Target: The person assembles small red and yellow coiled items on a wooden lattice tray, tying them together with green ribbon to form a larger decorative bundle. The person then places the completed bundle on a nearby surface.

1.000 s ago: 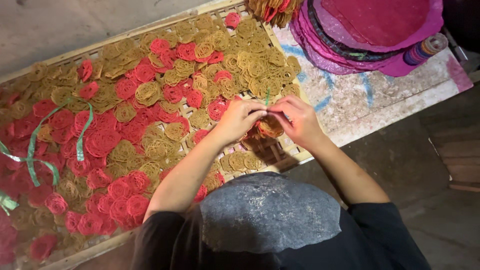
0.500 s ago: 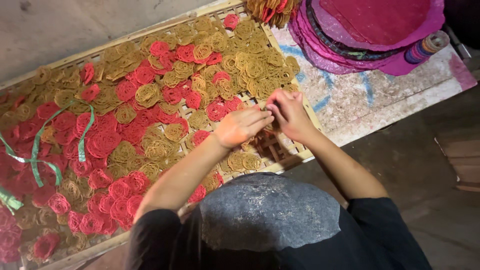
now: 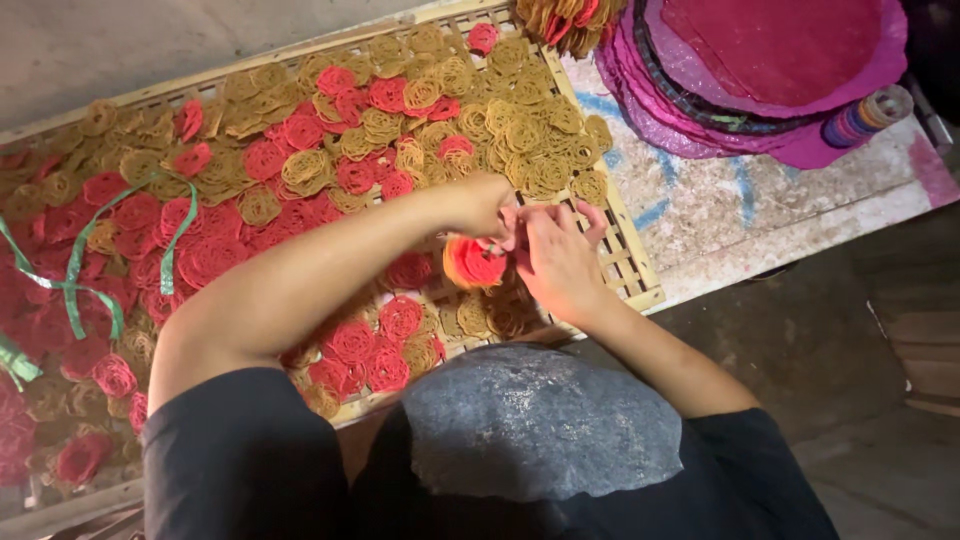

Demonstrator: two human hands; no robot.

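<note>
A: The red coil is the piece being worked, a spiral with a yellowish rim, lifted just above the near right corner of the bamboo tray.

B: Who has hold of it?

A: Both hands. The left hand comes in from above the coil with fingers curled down onto its upper edge; the right hand is just right of it, fingers pinched against the same edge. Neither is spread open; they meet on the coil.

B: So which step is this?

A: I'd judge they are shaping or tidying a single coil lifted off the tray. The next move would seem to call for a light pinch and a free gap among the red and tan coils to set it down flat.

B: And beyond the coil?

A: Left of it, green ribbon strips lie over the red coils. Farther off, past the tray's far right corner, stacked magenta discs sit on the counter.

B: Any change from half a second earlier?

A: Then the hands were low among the coils and no red coil showed between them; now it is raised and plainly in the fingers.
</note>
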